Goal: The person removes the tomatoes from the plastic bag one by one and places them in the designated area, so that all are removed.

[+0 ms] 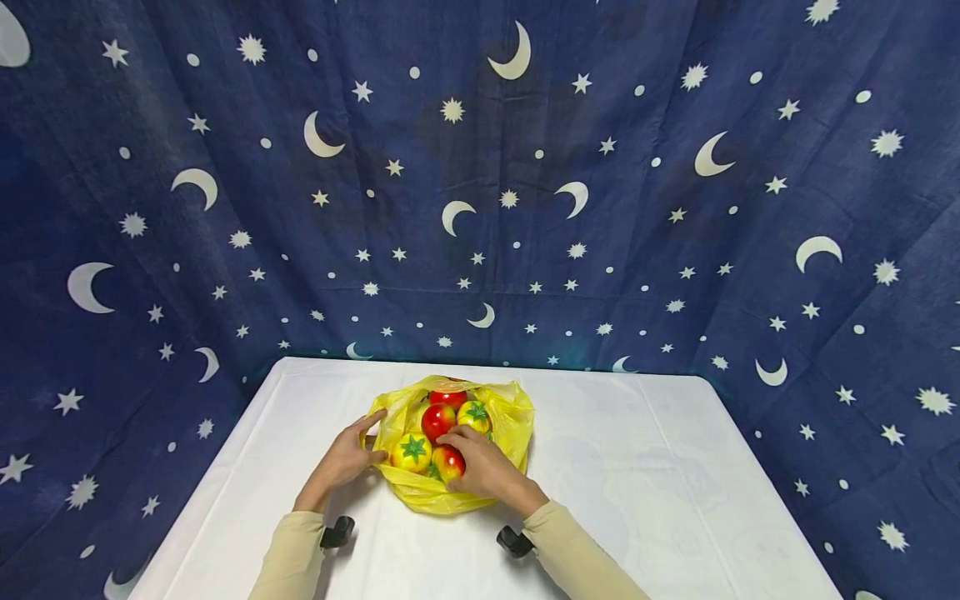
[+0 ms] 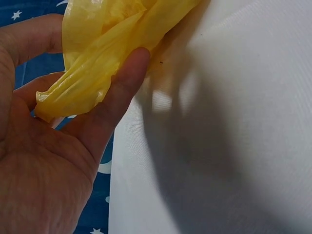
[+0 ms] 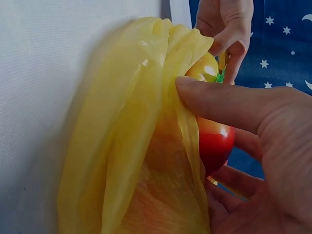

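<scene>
On the white surface (image 1: 622, 475), the yellow bag (image 1: 427, 501) lies with its mouth open. The left hand (image 1: 345, 454) holds the bag's edge between thumb and fingers; for thin plastic, a light, wide hold should be best. The right hand (image 1: 487, 468) curls its fingers around a red-yellow fruit (image 1: 447, 462) inside, its thumb on the plastic; better not to pinch this fold with it.

The left sleeve (image 1: 291, 550) and right sleeve (image 1: 579, 552) are plain beige and long. A small black wrist camera (image 1: 337, 532) juts beside each. The left hand (image 1: 345, 457) and right hand (image 1: 486, 467) are bare.
</scene>
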{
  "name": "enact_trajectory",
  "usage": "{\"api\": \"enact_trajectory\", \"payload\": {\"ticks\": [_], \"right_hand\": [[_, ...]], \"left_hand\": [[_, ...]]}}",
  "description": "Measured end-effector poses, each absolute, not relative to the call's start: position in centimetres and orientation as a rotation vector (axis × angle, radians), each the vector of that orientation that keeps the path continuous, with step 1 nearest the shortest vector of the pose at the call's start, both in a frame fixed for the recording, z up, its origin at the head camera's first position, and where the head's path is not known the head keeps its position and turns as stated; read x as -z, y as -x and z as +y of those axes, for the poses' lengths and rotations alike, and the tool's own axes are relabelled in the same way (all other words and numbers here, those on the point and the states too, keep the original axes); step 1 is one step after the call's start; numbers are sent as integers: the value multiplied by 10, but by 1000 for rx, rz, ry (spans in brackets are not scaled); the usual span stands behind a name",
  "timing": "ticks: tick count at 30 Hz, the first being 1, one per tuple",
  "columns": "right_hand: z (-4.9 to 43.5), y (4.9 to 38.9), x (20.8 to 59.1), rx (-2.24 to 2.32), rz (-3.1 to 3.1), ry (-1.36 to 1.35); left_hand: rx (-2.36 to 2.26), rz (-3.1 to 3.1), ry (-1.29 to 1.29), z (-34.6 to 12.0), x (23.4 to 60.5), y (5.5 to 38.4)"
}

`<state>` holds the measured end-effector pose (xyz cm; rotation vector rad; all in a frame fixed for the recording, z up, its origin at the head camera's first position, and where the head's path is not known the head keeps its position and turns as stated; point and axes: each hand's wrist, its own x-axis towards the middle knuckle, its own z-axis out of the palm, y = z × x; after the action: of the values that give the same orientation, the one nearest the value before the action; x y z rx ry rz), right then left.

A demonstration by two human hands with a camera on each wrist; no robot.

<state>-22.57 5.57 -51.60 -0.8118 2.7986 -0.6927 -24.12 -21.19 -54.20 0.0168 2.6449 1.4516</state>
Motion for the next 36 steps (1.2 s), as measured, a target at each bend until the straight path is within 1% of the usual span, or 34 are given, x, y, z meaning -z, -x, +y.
{"api": "enact_trajectory", "payload": {"ticks": [9,16,27,36], "right_hand": [[57,224,517,664,2796,800],[64,225,515,780,2798,778],[77,231,516,1019,2760,720],[79,229,515,1138,2751,715]], "left_hand": [[-1476,2645,-33,-210,544,240],[-1502,2644,-66,-210,546,239],[-1442,2670,-18,-207,544,238],[-1413,2706,-32,-208,545,237]]}}
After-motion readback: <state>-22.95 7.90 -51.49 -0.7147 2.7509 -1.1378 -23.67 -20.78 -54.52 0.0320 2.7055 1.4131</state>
